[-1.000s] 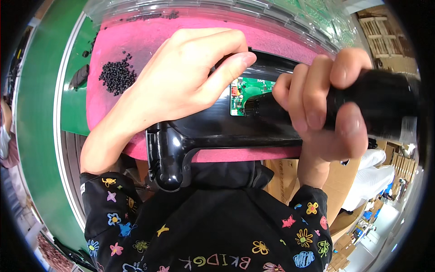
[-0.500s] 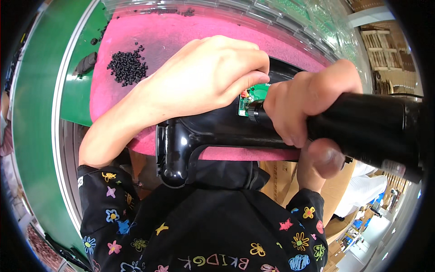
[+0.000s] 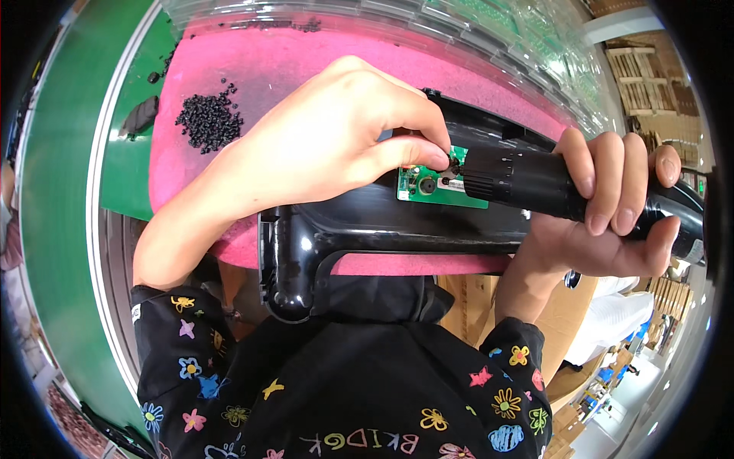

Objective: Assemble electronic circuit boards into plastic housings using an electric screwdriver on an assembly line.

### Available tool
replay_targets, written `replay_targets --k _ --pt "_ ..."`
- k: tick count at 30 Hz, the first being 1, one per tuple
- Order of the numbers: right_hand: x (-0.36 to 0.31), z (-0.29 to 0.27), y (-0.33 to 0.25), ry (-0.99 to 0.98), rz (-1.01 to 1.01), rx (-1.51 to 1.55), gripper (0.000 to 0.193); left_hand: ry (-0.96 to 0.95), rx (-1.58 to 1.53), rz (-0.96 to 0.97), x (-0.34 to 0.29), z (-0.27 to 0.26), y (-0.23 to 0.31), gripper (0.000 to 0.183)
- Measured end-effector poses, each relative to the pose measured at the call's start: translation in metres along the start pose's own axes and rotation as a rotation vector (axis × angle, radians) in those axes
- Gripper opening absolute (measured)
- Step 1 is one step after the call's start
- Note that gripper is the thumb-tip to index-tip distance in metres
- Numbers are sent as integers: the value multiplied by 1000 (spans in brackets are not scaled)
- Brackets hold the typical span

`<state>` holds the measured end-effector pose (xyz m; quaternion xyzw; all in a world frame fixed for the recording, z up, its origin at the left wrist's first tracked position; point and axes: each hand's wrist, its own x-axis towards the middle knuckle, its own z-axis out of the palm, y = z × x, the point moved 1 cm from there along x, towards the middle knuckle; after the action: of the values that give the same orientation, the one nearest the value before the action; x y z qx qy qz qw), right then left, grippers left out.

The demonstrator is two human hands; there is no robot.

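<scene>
My right hand (image 3: 604, 195) is wrapped around a black electric screwdriver (image 3: 527, 174), held tilted above a green circuit board (image 3: 468, 200). The board lies in a large glossy black plastic housing (image 3: 367, 229). With thumb and index finger pinched together, my left hand (image 3: 359, 126) reaches over the board, next to the driver's tip. A small black screw (image 3: 454, 164) shows at those fingertips, partly hidden by them. A round black component (image 3: 427, 186) sits on the board.
A heap of small black screws (image 3: 208, 121) lies on the pink mat (image 3: 267, 61) at left. Clear plastic trays (image 3: 428, 27) line the far edge. A dark crumpled piece (image 3: 141, 116) rests on the green surface (image 3: 126, 180).
My right hand has turned its grip and raised the screwdriver, whose tip has come off the board's near left part and moved right and away. My left fingertips have shifted slightly toward me.
</scene>
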<state>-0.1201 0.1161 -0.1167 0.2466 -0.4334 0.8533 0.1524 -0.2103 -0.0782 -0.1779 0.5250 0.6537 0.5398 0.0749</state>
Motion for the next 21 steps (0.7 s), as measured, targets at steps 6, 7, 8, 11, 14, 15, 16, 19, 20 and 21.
replay_targets --k 6,7,8,11,14,15,16,19,20,21 --pt "0 -6 2 -17 -6 -206 29 58 251 -109 4 -4 1 10" --pt "0 -9 8 -26 8 -211 30 74 247 -108 3 -3 -3 11" --pt "-2 -11 15 -34 22 -217 30 72 249 -110 2 -2 -5 11" --pt "-5 -11 27 45 126 -415 30 59 282 -40 2 0 -4 11" --pt "-4 -11 23 -8 57 -316 30 7 264 -90 0 -1 -1 12" --pt "-3 -12 19 -45 38 -251 30 -32 279 -93 -1 -2 -2 12" --pt "-1 -8 15 -28 1 -225 29 -74 292 -94 -1 -1 -3 12" --pt "-1 0 5 121 -42 -100 25 -76 264 -32 1 1 -4 15" --pt "-2 1 4 145 -48 -79 24 -69 233 13 0 2 -3 16" --pt "-2 2 4 140 -36 -76 24 -67 236 9 -1 2 -3 16"
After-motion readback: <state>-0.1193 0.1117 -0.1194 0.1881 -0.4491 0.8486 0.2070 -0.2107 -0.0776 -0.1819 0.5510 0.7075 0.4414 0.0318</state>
